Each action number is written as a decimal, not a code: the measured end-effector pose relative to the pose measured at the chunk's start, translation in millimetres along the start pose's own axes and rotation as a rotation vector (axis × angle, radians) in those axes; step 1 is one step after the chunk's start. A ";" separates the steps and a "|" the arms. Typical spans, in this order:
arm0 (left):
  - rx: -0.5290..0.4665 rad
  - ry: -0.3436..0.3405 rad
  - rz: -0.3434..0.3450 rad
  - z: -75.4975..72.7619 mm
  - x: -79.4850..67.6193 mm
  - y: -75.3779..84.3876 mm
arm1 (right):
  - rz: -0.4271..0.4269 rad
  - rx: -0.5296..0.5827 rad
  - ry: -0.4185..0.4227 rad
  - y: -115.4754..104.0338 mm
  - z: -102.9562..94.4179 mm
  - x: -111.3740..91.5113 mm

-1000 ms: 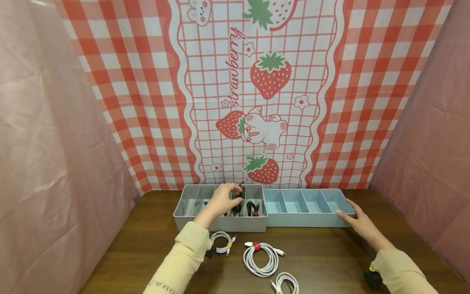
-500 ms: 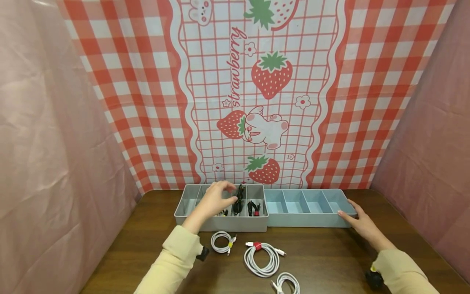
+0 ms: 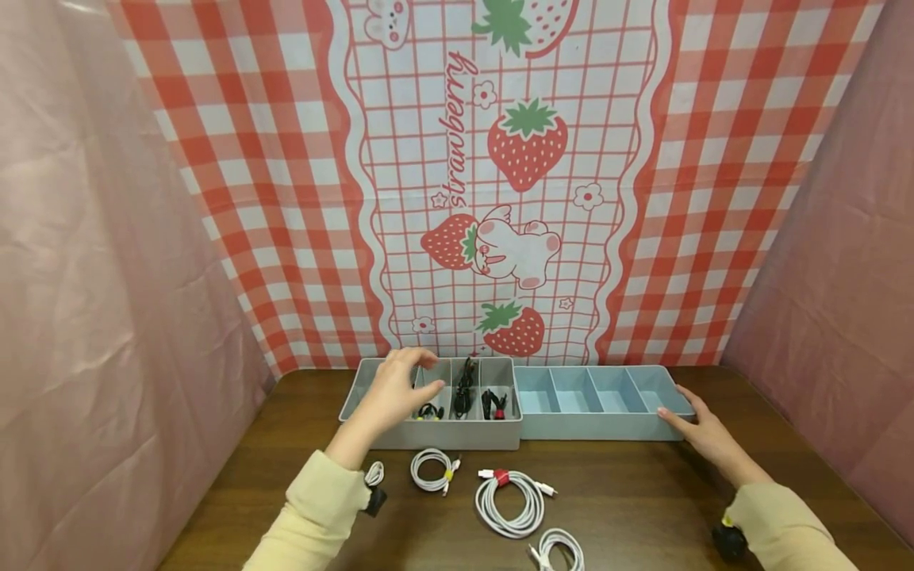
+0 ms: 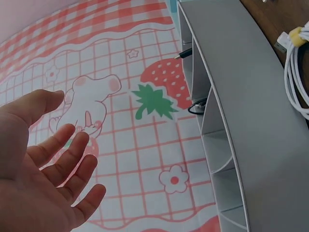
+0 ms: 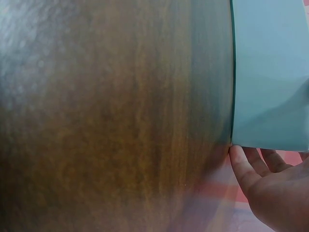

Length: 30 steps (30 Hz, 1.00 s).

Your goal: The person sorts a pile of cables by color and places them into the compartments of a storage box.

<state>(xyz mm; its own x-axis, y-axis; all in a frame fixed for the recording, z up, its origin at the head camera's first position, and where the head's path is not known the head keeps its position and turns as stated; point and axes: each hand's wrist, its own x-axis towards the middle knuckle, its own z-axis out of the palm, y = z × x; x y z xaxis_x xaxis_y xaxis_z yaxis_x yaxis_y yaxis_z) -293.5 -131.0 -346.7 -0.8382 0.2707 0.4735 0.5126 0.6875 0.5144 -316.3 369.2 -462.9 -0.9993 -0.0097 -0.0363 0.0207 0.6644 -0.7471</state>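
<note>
Plainly, hard smooth surfaces meet soft cloth: a matte gray box (image 3: 457,436) and a pale blue box (image 3: 600,428), both long, straight-sided and divided into compartments, stand end to end across the lower middle of the frame on a dark, wood-grained table (image 3: 628,500). A red-and-white checked cloth (image 3: 278,159) with strawberry prints hangs behind, and creased pink curtains (image 3: 107,277) fall at both sides. The left hand (image 3: 393,392) hovers over the left half of the gray box, thumb spread away from loosely bent fingers. The right hand (image 3: 703,432) rests against the right end of the blue box, its fingers nearly straight along that end. The two hands are well apart, at opposite ends of the pair. Thin black cables (image 3: 464,400) lie bunched in the gray box, to the right of the left hand; the bundle in its front right compartment has a red tie (image 3: 499,414). Lower in the frame, glossy white cables (image 3: 508,530) lie on the table in round coils, the largest with a red band (image 3: 502,477), another with a yellow band (image 3: 448,475).
</note>
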 end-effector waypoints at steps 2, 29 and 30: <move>0.008 0.017 -0.004 -3.0 -3.2 -0.8 | 0.001 0.000 -0.001 0.3 -0.1 0.1; 0.061 0.307 0.025 -11.9 -43.7 -55.6 | 0.000 0.012 -0.004 2.9 0.6 1.9; 0.058 0.303 0.017 -11.7 -45.1 -58.1 | -0.001 0.012 -0.002 2.9 0.8 2.0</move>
<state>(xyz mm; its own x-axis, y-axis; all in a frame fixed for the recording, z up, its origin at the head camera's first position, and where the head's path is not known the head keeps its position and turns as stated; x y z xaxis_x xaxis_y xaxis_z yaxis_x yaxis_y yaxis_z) -283.3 -191.1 -389.6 -0.7317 0.0750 0.6775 0.5072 0.7240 0.4675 -318.1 370.6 -465.6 -0.9993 -0.0113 -0.0369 0.0204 0.6557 -0.7548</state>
